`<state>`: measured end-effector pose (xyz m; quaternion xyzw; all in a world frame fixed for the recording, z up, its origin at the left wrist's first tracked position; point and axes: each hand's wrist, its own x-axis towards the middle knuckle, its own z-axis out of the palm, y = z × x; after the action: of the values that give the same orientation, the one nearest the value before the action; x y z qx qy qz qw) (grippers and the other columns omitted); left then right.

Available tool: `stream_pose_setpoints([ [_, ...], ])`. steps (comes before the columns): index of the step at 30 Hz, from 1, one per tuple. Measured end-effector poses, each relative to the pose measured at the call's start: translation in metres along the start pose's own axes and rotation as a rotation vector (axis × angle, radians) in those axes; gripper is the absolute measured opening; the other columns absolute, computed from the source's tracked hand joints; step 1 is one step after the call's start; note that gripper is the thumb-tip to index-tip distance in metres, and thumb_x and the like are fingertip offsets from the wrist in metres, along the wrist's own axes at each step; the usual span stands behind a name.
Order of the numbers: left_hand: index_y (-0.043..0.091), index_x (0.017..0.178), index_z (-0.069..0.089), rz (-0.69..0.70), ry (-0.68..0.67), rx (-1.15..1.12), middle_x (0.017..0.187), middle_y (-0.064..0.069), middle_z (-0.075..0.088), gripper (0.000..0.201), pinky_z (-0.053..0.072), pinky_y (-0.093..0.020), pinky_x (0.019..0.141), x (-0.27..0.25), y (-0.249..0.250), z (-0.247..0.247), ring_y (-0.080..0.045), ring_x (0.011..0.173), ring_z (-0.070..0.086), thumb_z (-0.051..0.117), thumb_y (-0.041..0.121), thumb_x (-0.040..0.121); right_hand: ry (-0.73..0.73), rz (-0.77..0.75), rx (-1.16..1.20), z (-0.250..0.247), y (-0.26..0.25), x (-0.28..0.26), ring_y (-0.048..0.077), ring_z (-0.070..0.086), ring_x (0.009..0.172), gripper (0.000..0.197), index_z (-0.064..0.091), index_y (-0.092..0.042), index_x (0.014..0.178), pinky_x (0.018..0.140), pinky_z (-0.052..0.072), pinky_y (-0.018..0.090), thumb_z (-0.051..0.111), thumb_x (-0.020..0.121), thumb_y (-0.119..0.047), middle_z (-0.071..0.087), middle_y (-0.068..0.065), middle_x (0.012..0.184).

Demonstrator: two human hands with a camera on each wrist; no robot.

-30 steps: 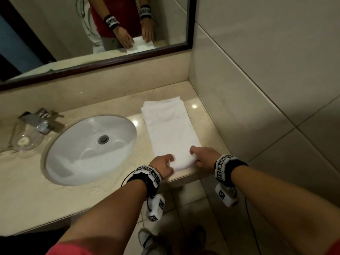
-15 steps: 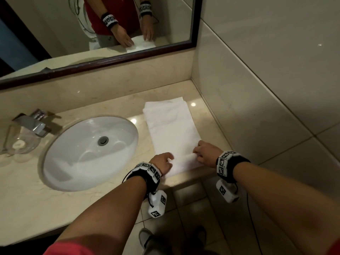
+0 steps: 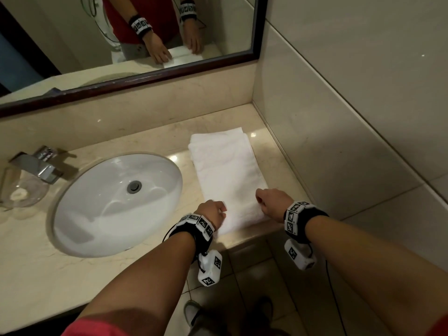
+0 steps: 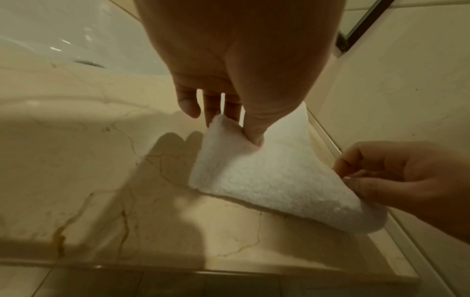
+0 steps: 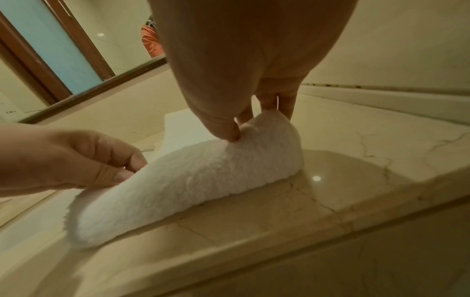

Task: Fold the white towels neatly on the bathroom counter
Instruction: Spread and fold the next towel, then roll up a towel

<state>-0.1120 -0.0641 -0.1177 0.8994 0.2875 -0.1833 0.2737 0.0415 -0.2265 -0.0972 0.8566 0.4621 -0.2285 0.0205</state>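
A white towel [image 3: 228, 173] lies as a long folded strip on the beige marble counter [image 3: 150, 132], running from the front edge toward the mirror. My left hand [image 3: 212, 212] pinches the towel's near left corner [image 4: 229, 138] between thumb and fingers. At the near right corner [image 5: 254, 140], my right hand [image 3: 271, 201] pinches the same way. The near end of the towel [image 4: 267, 180] is lifted off the counter and curls upward between both hands.
An oval white sink [image 3: 116, 202] sits left of the towel, with a chrome tap [image 3: 38, 163] and a clear soap dish [image 3: 24, 192] beyond it. A tiled wall [image 3: 339, 117] borders the counter on the right. A framed mirror [image 3: 145, 44] hangs behind.
Both hands have shifted slightly forward along the towel, and its near end has risen off the counter edge. The head view has tilted a little.
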Motion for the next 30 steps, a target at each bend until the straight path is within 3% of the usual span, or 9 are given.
stream_pose_setpoints([
  [3, 0.028, 0.105, 0.069, 0.0, 0.019, 0.065, 0.117, -0.005, 0.058, 0.024, 0.05, -0.036, 0.092, 0.001, 0.0, 0.0, -0.029, 0.107, 0.058, 0.051, 0.025, 0.09, 0.034, -0.014, -0.032, 0.004, 0.003, -0.002, 0.027, 0.054, 0.1, 0.021, 0.058, -0.018, 0.111, 0.082, 0.045, 0.037, 0.043, 0.097, -0.02, 0.059, 0.005, 0.113],
  [6, 0.025, 0.105, 0.066, -0.012, 0.112, 0.13, 0.116, -0.003, 0.056, 0.02, 0.049, -0.038, 0.089, -0.001, 0.004, 0.0, -0.028, 0.109, 0.053, 0.053, 0.025, 0.089, 0.089, -0.071, -0.101, 0.003, 0.007, -0.008, 0.025, 0.047, 0.112, 0.026, 0.063, -0.02, 0.114, 0.09, 0.042, 0.036, 0.045, 0.097, -0.027, 0.052, 0.003, 0.123],
  [9, 0.02, 0.11, 0.059, 0.081, 0.19, 0.164, 0.114, -0.004, 0.055, 0.023, 0.046, -0.037, 0.085, -0.007, 0.009, 0.003, -0.029, 0.108, 0.051, 0.053, 0.017, 0.088, 0.132, -0.129, -0.218, 0.002, 0.007, -0.015, 0.026, 0.045, 0.111, 0.026, 0.066, -0.021, 0.111, 0.088, 0.038, 0.037, 0.048, 0.094, -0.028, 0.05, 0.004, 0.119],
  [12, 0.02, 0.104, 0.063, 0.171, 0.248, 0.205, 0.106, -0.003, 0.058, 0.024, 0.044, -0.034, 0.076, -0.014, 0.015, 0.01, -0.029, 0.102, 0.054, 0.049, 0.011, 0.087, 0.116, -0.14, -0.258, 0.004, 0.004, -0.021, 0.026, 0.046, 0.111, 0.026, 0.062, -0.019, 0.114, 0.088, 0.038, 0.037, 0.048, 0.093, -0.026, 0.051, 0.004, 0.12],
  [15, 0.024, 0.114, 0.058, 0.167, 0.272, 0.267, 0.114, 0.001, 0.056, 0.03, 0.037, -0.034, 0.078, -0.026, 0.02, 0.018, -0.027, 0.107, 0.051, 0.053, 0.024, 0.085, 0.102, -0.138, -0.251, 0.007, 0.005, -0.027, 0.026, 0.045, 0.114, 0.031, 0.057, -0.019, 0.119, 0.089, 0.039, 0.038, 0.05, 0.09, -0.027, 0.05, 0.004, 0.123],
  [18, 0.028, 0.123, 0.05, 0.145, 0.297, 0.342, 0.121, 0.002, 0.053, 0.048, 0.038, -0.038, 0.086, -0.037, 0.022, 0.026, -0.025, 0.11, 0.046, 0.055, 0.044, 0.077, 0.119, -0.139, -0.242, 0.011, 0.006, -0.03, 0.027, 0.045, 0.115, 0.042, 0.05, -0.02, 0.127, 0.089, 0.04, 0.039, 0.053, 0.085, -0.027, 0.049, 0.004, 0.125],
  [20, 0.029, 0.125, 0.048, 0.126, 0.306, 0.348, 0.122, 0.001, 0.05, 0.055, 0.037, -0.04, 0.089, -0.039, 0.024, 0.032, -0.026, 0.111, 0.044, 0.057, 0.048, 0.074, 0.126, -0.131, -0.213, 0.016, 0.006, -0.031, 0.028, 0.044, 0.116, 0.052, 0.044, -0.02, 0.133, 0.089, 0.041, 0.04, 0.056, 0.082, -0.025, 0.048, 0.005, 0.127],
  [27, 0.021, 0.127, 0.048, 0.06, 0.35, 0.386, 0.122, -0.006, 0.051, 0.059, 0.035, -0.042, 0.086, -0.036, 0.032, 0.048, -0.032, 0.107, 0.045, 0.064, 0.025, 0.071, 0.161, -0.124, -0.191, 0.029, 0.011, -0.035, 0.029, 0.043, 0.117, 0.06, 0.041, -0.021, 0.135, 0.09, 0.04, 0.041, 0.059, 0.079, -0.026, 0.044, 0.006, 0.131],
  [30, 0.022, 0.127, 0.046, 0.043, 0.339, 0.393, 0.124, -0.006, 0.049, 0.056, 0.034, -0.042, 0.088, -0.034, 0.034, 0.048, -0.032, 0.109, 0.044, 0.062, 0.026, 0.074, 0.217, -0.134, -0.164, 0.03, 0.011, -0.038, 0.031, 0.049, 0.114, 0.061, 0.051, -0.02, 0.129, 0.089, 0.041, 0.043, 0.067, 0.07, -0.025, 0.051, 0.008, 0.128],
])
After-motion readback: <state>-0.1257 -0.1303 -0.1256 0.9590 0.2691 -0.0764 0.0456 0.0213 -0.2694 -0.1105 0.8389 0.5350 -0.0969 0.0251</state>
